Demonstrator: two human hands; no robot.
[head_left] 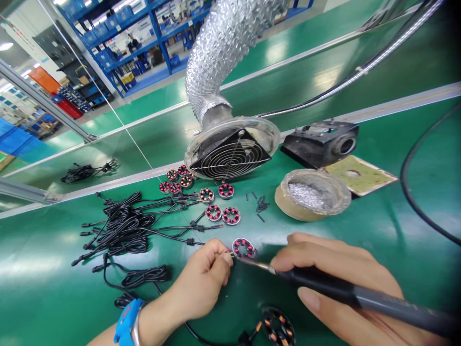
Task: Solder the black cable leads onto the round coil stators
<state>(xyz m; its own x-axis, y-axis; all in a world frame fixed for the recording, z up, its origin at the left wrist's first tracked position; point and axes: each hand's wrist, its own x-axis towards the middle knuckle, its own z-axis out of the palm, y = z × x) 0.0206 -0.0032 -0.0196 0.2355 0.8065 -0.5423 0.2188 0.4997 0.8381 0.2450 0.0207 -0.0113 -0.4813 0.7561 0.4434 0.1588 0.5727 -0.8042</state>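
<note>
My left hand (203,278), with a blue band at its wrist, pinches the thin colored wires (231,254) at the end of a black cable. Those wires reach the edge of a small round motor stator (244,248) with red windings. In my right hand (342,262) is a soldering iron (320,283), held like a pen. Its metal tip meets the stator's lower edge, close to the wires; whether tip and wires touch I cannot tell. Below my hands lies another stator (278,327) with copper-colored windings, joined to a black cable.
Behind my hands stand a fan-covered fume hood (230,154) on a silver duct (212,57), an iron stand (320,142), a yellowish sponge (360,175) and a round tub (311,211) holding silvery material. Coiled cables (126,226), more stators (213,213) and short black tubes (262,205) lie about.
</note>
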